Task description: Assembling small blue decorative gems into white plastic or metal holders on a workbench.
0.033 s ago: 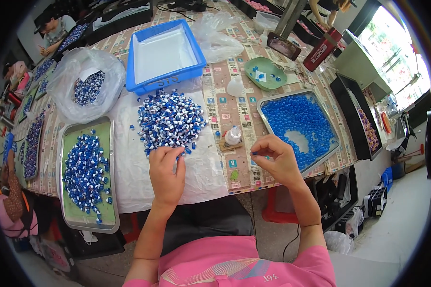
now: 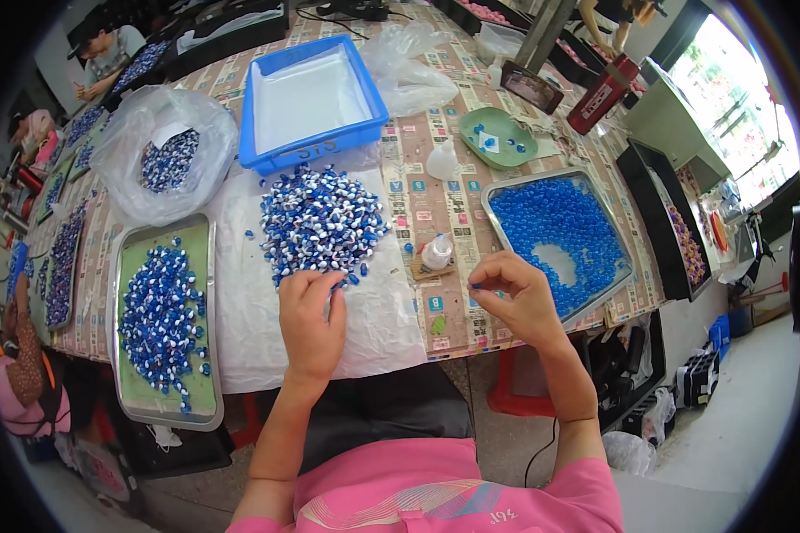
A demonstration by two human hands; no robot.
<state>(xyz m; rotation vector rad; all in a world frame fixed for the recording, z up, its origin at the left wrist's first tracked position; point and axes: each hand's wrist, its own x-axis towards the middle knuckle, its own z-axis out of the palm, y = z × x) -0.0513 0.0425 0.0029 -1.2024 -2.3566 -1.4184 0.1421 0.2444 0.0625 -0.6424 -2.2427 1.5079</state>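
Note:
My left hand (image 2: 313, 318) is at the near edge of a heap of blue-and-white beads (image 2: 322, 220) on white paper. Its thumb and forefinger are closed on a small blue bead (image 2: 339, 285). To the right, my right hand (image 2: 517, 295) hovers by the near left corner of a metal tray (image 2: 487, 206) full of clear blue beads (image 2: 556, 218). Its fingertips pinch a tiny dark blue piece (image 2: 476, 286), too small to make out fully. Between the hands, a small clear bottle (image 2: 436, 252) stands on a little wooden block (image 2: 429, 272).
At left lie a green-lined tray (image 2: 210, 306) of blue-and-white beads and an open plastic bag (image 2: 107, 169) of beads. Behind the heap stands a blue basin (image 2: 316, 151). Farther right are a white squeeze bottle (image 2: 443, 162), a green dish (image 2: 507, 158), a phone (image 2: 532, 86) and a red flask (image 2: 603, 95).
The whole view has shifted very slightly. Both hands keep the same pinching pose, and the beads and trays stay in place.

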